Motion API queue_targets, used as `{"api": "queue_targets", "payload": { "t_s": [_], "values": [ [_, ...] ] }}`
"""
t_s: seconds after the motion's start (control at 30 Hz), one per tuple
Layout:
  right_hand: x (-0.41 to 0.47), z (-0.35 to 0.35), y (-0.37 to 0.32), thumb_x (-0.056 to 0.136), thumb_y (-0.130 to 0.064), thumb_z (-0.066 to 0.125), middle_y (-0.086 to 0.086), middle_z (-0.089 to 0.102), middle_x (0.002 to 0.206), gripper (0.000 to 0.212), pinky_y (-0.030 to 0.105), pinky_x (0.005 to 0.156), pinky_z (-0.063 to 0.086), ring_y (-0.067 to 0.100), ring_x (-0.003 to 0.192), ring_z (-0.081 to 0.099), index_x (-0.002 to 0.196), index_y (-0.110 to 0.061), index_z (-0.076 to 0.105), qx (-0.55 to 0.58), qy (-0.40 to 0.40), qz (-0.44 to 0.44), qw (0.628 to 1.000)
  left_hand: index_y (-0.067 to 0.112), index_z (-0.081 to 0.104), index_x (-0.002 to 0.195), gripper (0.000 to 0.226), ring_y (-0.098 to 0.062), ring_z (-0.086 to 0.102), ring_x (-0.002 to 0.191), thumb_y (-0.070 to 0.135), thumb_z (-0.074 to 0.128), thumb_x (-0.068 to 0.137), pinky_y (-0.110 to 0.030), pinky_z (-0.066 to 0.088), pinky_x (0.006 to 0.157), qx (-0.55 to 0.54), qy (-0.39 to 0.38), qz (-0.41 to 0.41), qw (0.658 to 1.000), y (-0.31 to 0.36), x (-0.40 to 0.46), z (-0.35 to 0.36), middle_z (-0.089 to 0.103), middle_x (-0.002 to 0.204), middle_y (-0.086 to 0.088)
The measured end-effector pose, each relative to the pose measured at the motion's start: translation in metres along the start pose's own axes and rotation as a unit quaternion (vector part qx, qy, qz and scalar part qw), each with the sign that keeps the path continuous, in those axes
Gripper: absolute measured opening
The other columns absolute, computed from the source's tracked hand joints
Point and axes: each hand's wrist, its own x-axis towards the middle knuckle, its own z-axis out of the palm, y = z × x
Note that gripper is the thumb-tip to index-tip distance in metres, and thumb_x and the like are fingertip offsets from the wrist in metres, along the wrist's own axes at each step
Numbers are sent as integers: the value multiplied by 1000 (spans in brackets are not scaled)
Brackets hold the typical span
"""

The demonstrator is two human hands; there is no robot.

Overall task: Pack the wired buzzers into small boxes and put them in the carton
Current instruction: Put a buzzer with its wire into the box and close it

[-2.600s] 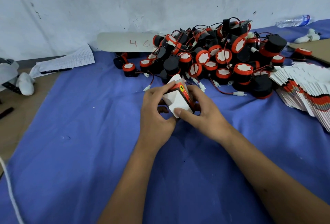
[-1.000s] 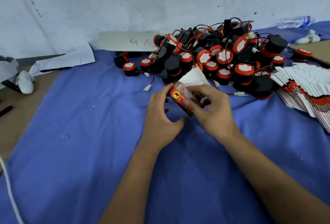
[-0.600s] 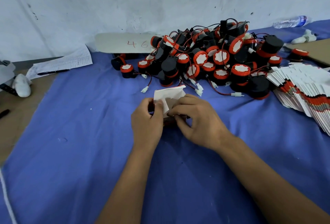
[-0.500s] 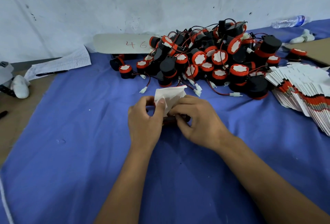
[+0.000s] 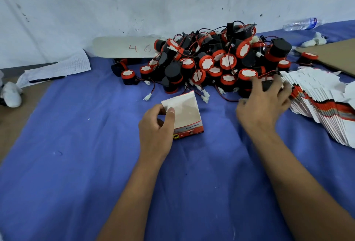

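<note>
A small box point(image 5: 185, 115), white with a red and black printed band along its near edge, stands on the blue cloth with its flap raised. Just behind it lies a heap of wired buzzers point(image 5: 213, 62): black cylinders with red rims and white faces, trailing red and black wires that end in white plugs, tumbled at all angles.

A red handwritten "46" stands on the white board point(image 5: 124, 47) against the wall; the small box's point(image 5: 185, 117) print is too blurred to read.
</note>
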Motion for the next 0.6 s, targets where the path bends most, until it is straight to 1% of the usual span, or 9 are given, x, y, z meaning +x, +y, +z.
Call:
{"api": "queue_targets", "payload": {
  "t_s": [0.07, 0.13, 0.23, 0.3, 0.33, 0.4, 0.43, 0.5, 0.6],
  "values": [
    [7, 4, 11, 91, -19, 69, 22, 10, 165, 67, 60, 114, 29, 51, 147, 16, 151, -21, 41, 19, -71, 22, 997, 20, 69, 102, 13, 3, 66, 95, 25, 57, 105, -14, 51, 61, -10, -7, 5, 1000, 1, -2, 2, 72, 105, 10],
    [8, 8, 15, 90, -19, 70, 24, 19, 157, 65, 55, 105, 39, 51, 135, 30, 149, -20, 43, 19, -92, 22, 995, 20, 69, 103, 13, 7, 65, 94, 24, 57, 105, -12, 50, 61, -18, -8, 7, 1000, 2, -3, 2, 72, 105, 10],
    [5, 9, 11, 85, -21, 78, 21, 35, 136, 53, 41, 80, 44, 45, 112, 47, 131, -21, 52, 45, -71, 13, 996, 19, 69, 102, 14, 9, 65, 93, 25, 56, 106, -12, 49, 60, -14, 2, 6, 1000, 2, -3, 2, 71, 105, 9],
    [3, 9, 8, 79, -28, 86, 17, 36, 131, 50, 36, 71, 44, 39, 100, 52, 117, -21, 53, 63, -66, 2, 996, 18, 68, 100, 16, 3, 65, 93, 28, 56, 105, -12, 48, 59, 7, 19, 3, 1000, 1, -2, 1, 70, 105, 8],
    [2, 10, 7, 76, -33, 89, 15, 37, 130, 51, 36, 70, 45, 38, 99, 52, 110, -21, 53, 69, -61, 0, 996, 18, 67, 99, 17, -3, 66, 92, 30, 56, 105, -12, 47, 60, 21, 28, 4, 999, 1, -1, 0, 70, 105, 6],
    [1, 13, 7, 71, -43, 91, 15, 40, 129, 57, 40, 75, 47, 38, 108, 48, 103, -18, 52, 65, -42, -4, 997, 18, 67, 101, 18, -11, 65, 91, 31, 57, 104, -12, 46, 62, 46, 42, 17, 998, 0, 0, -2, 68, 105, 4],
    [1, 15, 7, 69, -45, 92, 16, 41, 129, 61, 44, 80, 47, 39, 113, 46, 105, -16, 51, 62, -34, -1, 998, 17, 68, 102, 18, -12, 64, 90, 31, 57, 104, -12, 45, 63, 53, 44, 23, 997, 0, 0, -3, 68, 105, 4],
    [4, 19, 9, 68, -44, 93, 19, 43, 133, 74, 48, 91, 47, 41, 117, 47, 120, -14, 49, 76, -32, 9, 997, 18, 68, 104, 18, -13, 64, 90, 32, 58, 104, -11, 45, 63, 57, 41, 26, 997, 0, 0, -4, 67, 106, 3],
    [7, 21, 12, 77, -36, 90, 19, 45, 138, 84, 49, 101, 48, 40, 123, 49, 146, -25, 44, 116, -75, 3, 990, 19, 68, 105, 17, -13, 64, 92, 33, 59, 104, -9, 45, 63, 53, 33, 20, 998, 0, -1, -4, 66, 107, 3]
  ]
}}
